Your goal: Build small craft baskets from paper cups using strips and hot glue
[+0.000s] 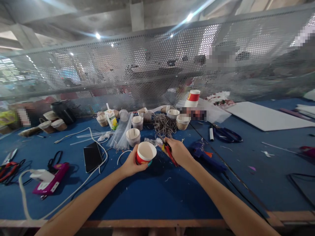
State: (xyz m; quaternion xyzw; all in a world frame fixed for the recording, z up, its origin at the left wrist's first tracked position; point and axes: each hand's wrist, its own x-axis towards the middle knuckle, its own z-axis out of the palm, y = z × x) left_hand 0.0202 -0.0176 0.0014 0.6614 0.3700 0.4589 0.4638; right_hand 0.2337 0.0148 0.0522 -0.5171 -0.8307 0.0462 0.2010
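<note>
My left hand (131, 164) is wrapped around a red paper cup (144, 159), whose white open mouth tilts toward me. My right hand (178, 151) grips red-handled pliers (169, 154); their jaws are too small and blurred to make out. Just beyond the pliers lie a crumpled clear plastic scrap (154, 141) and a tangled heap of brown cord (164, 126). Two twine-wrapped cups, a nearer one (133, 137) and a farther one (137, 122), stand beyond my left hand. To the right of my right hand lies a blue glue gun (208, 155).
Clear glue sticks (121, 136), a phone (93, 157) and a purple power strip (51, 180) lie on the left. A white cable (76, 193) crosses the blue table. Dark-handled scissors (227, 134) and a white board (268, 116) are at right; perforated metal screening (147, 75) stands behind.
</note>
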